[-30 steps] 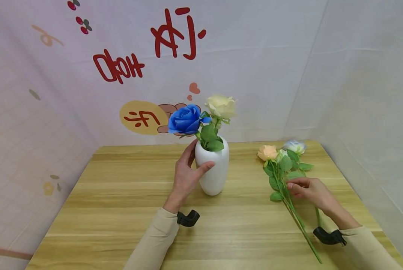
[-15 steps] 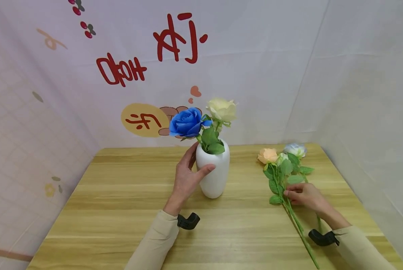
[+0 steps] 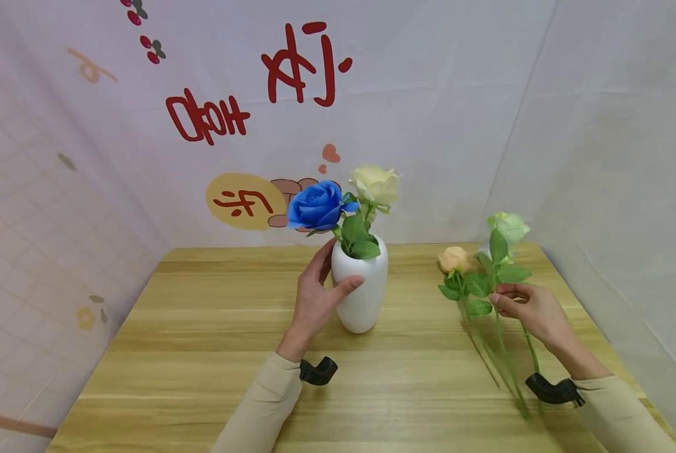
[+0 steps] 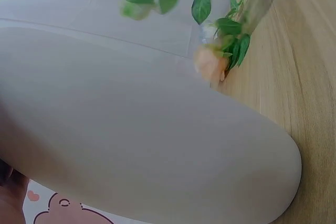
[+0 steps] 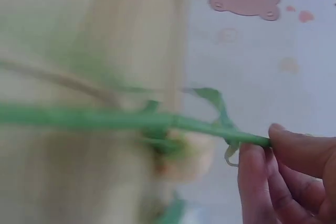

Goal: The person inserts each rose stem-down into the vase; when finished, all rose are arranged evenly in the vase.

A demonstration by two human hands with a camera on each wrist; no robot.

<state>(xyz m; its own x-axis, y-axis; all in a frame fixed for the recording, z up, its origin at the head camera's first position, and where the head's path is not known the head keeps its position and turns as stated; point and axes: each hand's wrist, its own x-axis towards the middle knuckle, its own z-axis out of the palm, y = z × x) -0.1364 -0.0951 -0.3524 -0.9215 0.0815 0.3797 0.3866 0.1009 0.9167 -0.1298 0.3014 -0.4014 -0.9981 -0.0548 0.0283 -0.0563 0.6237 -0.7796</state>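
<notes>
A white vase (image 3: 360, 296) stands upright on the wooden table, bearing a blue rose (image 3: 316, 206) and a cream rose (image 3: 375, 185). My left hand (image 3: 315, 299) grips the vase's left side, thumb across its front; in the left wrist view the vase (image 4: 157, 129) fills much of the picture. To the right, my right hand (image 3: 533, 311) pinches the green stem of a pale green-white rose (image 3: 509, 228), raised over the flowers on the table. The right wrist view shows thumb and fingers of the right hand (image 5: 289, 177) on that stem (image 5: 94, 119).
A peach rose (image 3: 454, 259) lies on the table (image 3: 202, 352) at the right, its leaves below it. Behind the raised flower, a pale blue rose (image 3: 488, 253) is partly hidden. A white printed backdrop (image 3: 428, 126) rises close behind the table's far edge.
My right hand has lifted the pale green-white rose off the other flowers, so its bloom stands higher and its stem has swung away. The left hand stays on the vase.
</notes>
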